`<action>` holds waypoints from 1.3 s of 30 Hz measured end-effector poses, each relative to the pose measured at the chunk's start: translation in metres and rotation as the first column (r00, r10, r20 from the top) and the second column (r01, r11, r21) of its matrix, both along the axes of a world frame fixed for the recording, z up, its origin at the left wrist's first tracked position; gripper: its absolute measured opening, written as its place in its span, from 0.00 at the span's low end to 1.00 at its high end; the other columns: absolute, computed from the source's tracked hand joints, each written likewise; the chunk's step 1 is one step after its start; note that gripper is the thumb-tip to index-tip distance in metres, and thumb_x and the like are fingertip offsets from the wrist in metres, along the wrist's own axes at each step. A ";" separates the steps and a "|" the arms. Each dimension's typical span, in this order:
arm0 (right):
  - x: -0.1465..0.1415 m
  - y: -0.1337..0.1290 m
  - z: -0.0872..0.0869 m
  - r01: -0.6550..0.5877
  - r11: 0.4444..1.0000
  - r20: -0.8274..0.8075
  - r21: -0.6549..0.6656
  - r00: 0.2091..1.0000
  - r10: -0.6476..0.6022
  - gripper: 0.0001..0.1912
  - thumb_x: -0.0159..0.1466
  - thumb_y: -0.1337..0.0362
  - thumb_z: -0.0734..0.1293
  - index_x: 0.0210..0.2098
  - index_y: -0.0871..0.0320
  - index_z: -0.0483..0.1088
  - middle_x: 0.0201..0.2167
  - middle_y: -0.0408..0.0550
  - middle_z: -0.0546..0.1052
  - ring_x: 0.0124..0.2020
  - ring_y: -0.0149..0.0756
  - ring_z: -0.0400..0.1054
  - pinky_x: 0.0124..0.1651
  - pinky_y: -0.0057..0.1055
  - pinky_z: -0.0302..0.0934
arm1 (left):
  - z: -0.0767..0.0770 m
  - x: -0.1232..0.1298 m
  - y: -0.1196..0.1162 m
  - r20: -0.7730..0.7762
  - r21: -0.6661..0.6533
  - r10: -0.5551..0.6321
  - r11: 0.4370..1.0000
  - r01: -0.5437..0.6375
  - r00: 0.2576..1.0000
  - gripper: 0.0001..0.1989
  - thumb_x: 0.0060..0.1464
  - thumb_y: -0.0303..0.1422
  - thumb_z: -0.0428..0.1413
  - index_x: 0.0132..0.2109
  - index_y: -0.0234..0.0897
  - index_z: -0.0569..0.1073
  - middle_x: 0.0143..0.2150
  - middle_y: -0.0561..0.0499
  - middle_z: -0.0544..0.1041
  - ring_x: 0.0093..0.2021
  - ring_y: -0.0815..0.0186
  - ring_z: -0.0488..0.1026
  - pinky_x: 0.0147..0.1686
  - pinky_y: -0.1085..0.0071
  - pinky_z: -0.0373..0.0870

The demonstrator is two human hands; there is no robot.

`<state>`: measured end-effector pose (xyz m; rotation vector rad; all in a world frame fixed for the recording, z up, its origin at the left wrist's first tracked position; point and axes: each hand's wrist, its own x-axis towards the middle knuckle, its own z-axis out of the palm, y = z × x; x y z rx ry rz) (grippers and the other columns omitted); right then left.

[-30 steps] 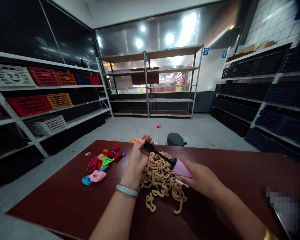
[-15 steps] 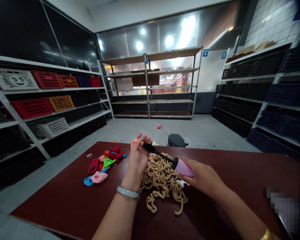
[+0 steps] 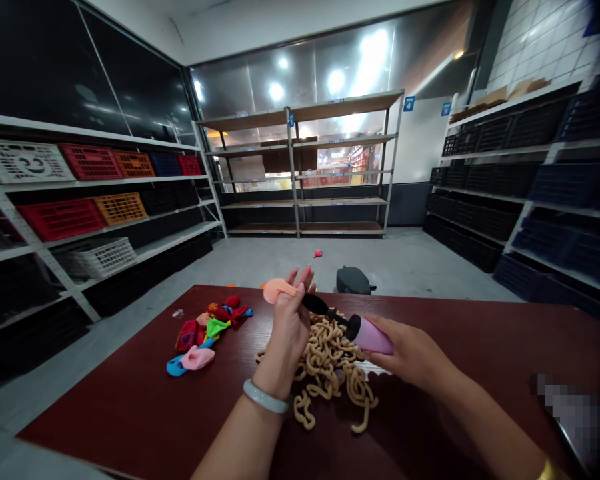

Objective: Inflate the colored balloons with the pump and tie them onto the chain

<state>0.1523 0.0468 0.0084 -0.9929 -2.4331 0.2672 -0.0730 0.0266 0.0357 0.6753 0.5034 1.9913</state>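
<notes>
Limp, rubbery balloons (image 3: 200, 337) in bright colours lie loosely heaped on the glossy desk (image 3: 105, 400). My left hand (image 3: 291, 320) has its fingers pinching a peach balloon (image 3: 276, 291), flat and rounded, showing more than before. Knobbly tan coils (image 3: 330, 353) spread beside. My right hand (image 3: 413, 350) clasps the smooth purple pump (image 3: 374, 336), its black nozzle (image 3: 316, 305) reaching leftward; the desk stretches well past, rightward.

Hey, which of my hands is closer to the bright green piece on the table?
Your left. The left hand is raised just right of the green piece, with a gap between; the right hand is farther right, beyond the tan coils.
</notes>
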 end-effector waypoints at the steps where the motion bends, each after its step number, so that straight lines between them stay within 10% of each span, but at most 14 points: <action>1: 0.000 0.000 0.000 0.002 1.000 -0.006 0.001 1.000 -0.002 0.28 0.59 0.51 0.66 0.57 0.49 0.64 0.51 0.48 0.75 0.47 0.46 0.72 0.44 0.38 0.65 | 0.000 0.004 -0.002 -0.010 0.006 -0.034 0.999 0.034 0.999 0.21 0.53 0.23 0.58 0.53 0.37 0.67 0.58 0.42 0.70 0.59 0.60 0.66 0.59 0.62 0.59; 9: -0.003 -0.002 0.000 0.020 1.000 -0.013 -0.021 1.000 -0.020 0.29 0.59 0.50 0.66 0.58 0.48 0.63 0.50 0.49 0.75 0.46 0.46 0.72 0.45 0.40 0.64 | -0.010 0.026 -0.004 0.044 -0.121 -0.228 0.965 0.232 0.973 0.12 0.50 0.29 0.62 0.41 0.33 0.70 0.50 0.38 0.76 0.54 0.54 0.71 0.53 0.58 0.65; 20: -0.010 -0.009 0.003 0.027 0.998 0.026 -0.053 0.999 -0.025 0.31 0.59 0.51 0.66 0.60 0.48 0.60 0.51 0.49 0.74 0.47 0.46 0.71 0.45 0.39 0.64 | -0.019 0.042 -0.002 0.057 -0.044 -0.147 0.988 0.150 0.987 0.09 0.54 0.34 0.58 0.33 0.35 0.67 0.30 0.51 0.73 0.28 0.66 0.72 0.31 0.66 0.70; 32: 0.013 0.014 -0.009 0.029 0.999 0.116 0.035 0.993 -0.033 0.31 0.61 0.49 0.64 0.62 0.46 0.57 0.57 0.46 0.70 0.54 0.46 0.67 0.52 0.42 0.63 | 0.008 -0.048 0.002 0.146 0.057 0.040 0.997 -0.049 0.988 0.08 0.56 0.31 0.57 0.31 0.36 0.65 0.29 0.53 0.67 0.28 0.68 0.68 0.28 0.70 0.66; 39: 0.001 0.005 -0.015 0.010 0.998 0.147 0.055 0.989 -0.018 0.31 0.62 0.50 0.63 0.62 0.51 0.58 0.51 0.53 0.74 0.48 0.49 0.71 0.47 0.42 0.63 | -0.005 -0.034 0.008 0.118 0.078 0.145 0.985 -0.155 0.982 0.11 0.55 0.36 0.58 0.31 0.37 0.65 0.26 0.53 0.67 0.25 0.70 0.67 0.23 0.74 0.62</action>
